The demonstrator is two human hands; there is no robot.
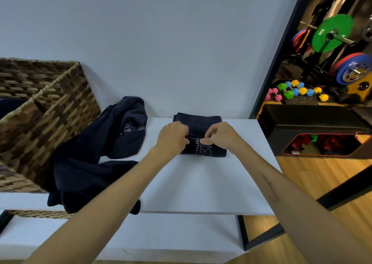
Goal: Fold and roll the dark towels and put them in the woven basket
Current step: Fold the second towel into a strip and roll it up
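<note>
A dark navy towel [203,120] with light lettering lies folded into a narrow strip at the far middle of the white table [201,187]. Its near end is curled into a roll. My left hand [173,137] and my right hand [219,136] both pinch that rolled end from either side, fingers curled onto it. Loose dark towels [90,163] lie crumpled in a heap to the left, some cloth hanging over the table's front edge. The woven basket [50,126] stands at the far left, with dark cloth just visible inside.
A pale wall rises right behind the table. To the right, past a black frame, is a gym floor with a black bench [314,130], coloured dumbbells [298,92] and weight plates [332,34]. A lower white shelf [141,233] sits under the table top.
</note>
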